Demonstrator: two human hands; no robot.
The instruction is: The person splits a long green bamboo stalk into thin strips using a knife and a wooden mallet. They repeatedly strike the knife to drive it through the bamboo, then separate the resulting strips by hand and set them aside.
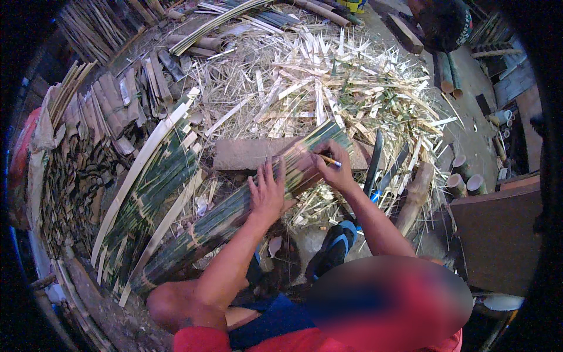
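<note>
A long bundle of green split bamboo strips (220, 224) slants from the lower left up to a brown wooden block (234, 155), where its upper end rests. My left hand (267, 190) lies on the bundle with its fingers spread. Near the bundle's upper end my right hand (337, 167) is closed around a yellowish pencil (331, 161), held low over the strips. Another bundle of green bamboo strips (161, 176) lies to the left, with pale strips along its edge.
Pale bamboo shavings (316, 76) heap up beyond the block. Dark curved blade-like pieces (374, 158) stand right of my right hand, near a thick log (415, 199). Stacked brown split pieces (99, 135) fill the left. A brown board (498, 234) stands at right. A person (440, 23) is at far right.
</note>
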